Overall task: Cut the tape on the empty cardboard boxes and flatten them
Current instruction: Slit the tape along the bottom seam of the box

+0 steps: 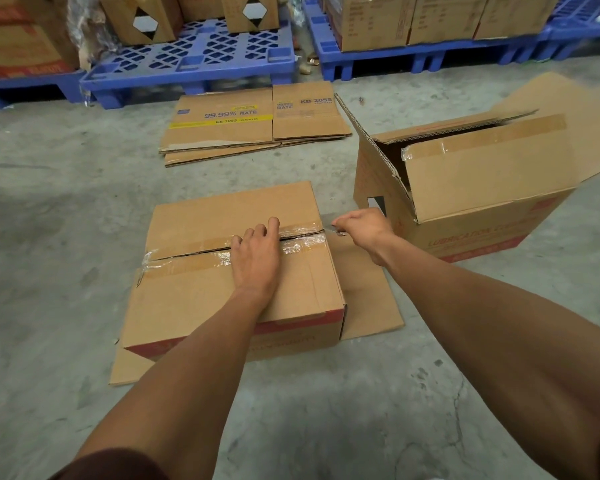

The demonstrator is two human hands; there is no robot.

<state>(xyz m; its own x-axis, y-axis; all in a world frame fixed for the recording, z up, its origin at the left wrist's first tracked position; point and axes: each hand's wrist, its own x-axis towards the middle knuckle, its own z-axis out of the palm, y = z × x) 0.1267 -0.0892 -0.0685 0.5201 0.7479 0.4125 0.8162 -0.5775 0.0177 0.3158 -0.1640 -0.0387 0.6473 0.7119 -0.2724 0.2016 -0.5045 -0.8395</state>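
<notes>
Our left hand (255,252) lies flat, fingers spread, on the taped brown cardboard box (232,271) on the concrete floor (49,209); our right hand (362,228) grips a small blade (329,229) at the clear tape seam's (222,251) right end.

We see a grey concrete floor (66,209). On it, near us, lies a closed cardboard box (194,299) with its flaps spread flat under it. To its right stands an open box (471,188). Further away lie flattened boxes (253,123) in a pile, and behind them stand blue pallets (194,64) with more boxes.
</notes>
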